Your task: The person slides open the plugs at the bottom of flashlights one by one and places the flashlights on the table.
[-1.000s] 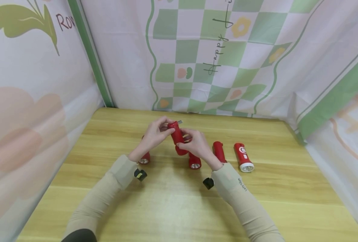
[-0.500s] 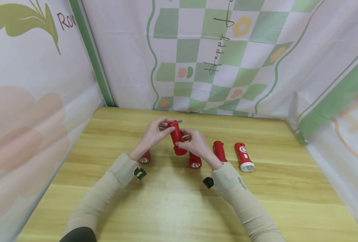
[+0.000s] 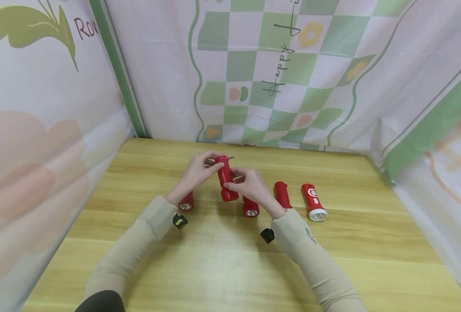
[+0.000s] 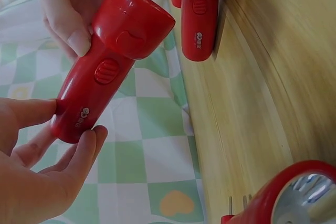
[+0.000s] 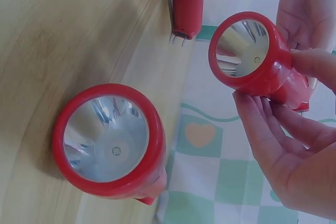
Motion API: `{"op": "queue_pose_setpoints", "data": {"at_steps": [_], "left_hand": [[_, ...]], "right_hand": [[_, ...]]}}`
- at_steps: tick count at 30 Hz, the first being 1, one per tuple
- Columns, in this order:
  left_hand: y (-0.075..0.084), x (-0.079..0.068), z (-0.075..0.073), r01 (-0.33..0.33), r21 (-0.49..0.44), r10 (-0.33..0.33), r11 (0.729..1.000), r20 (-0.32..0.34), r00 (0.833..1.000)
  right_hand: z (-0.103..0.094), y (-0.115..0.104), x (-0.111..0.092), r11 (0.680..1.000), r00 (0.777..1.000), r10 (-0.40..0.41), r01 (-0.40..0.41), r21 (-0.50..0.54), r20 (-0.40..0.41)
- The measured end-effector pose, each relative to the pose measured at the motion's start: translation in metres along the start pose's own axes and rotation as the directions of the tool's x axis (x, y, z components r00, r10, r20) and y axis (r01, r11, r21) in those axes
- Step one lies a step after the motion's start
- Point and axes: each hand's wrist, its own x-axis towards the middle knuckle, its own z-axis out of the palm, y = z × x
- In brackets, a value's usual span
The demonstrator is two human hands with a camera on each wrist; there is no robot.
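Head: both hands' fingers [image 3: 241, 171] round flashlight [image 3: 224, 174]

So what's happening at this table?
A person holds a red flashlight up off the table with both hands. The left hand grips the tail end, where metal prongs stick out; the right hand holds it nearer the head. Four other flashlights lie on the table: three plain red ones and, at the far right, a white-rimmed one.
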Motion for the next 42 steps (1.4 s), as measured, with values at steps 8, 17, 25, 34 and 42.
{"op": "queue_pose_setpoints", "data": {"at_steps": [8, 17, 25, 34, 42], "left_hand": [[-0.004, 0.004, 0.000, -0.008, 0.013, 0.008, 1.000, 0.012, 1.000], [-0.008, 0.007, 0.002, -0.021, 0.035, 0.020, 0.999, 0.004, 1.000], [-0.013, 0.012, 0.004, -0.016, 0.053, 0.015, 0.998, 0.014, 1.000], [-0.018, 0.015, 0.004, 0.056, 0.053, -0.060, 0.997, 0.069, 0.996], [-0.029, 0.018, 0.004, 0.045, 0.056, -0.051, 0.997, 0.113, 0.992]], "right_hand": [[0.004, 0.002, 0.001, 0.999, 1.000, 0.004, -0.004, 0.037, 0.002], [0.007, 0.002, 0.002, 0.999, 1.000, 0.018, -0.018, 0.042, 0.003], [0.009, 0.007, 0.006, 0.995, 0.997, 0.068, -0.069, 0.066, 0.027], [0.011, 0.004, 0.006, 0.973, 0.981, 0.185, -0.191, 0.132, 0.060], [0.016, 0.004, 0.009, 0.949, 0.957, 0.275, -0.286, 0.130, 0.095]]}}
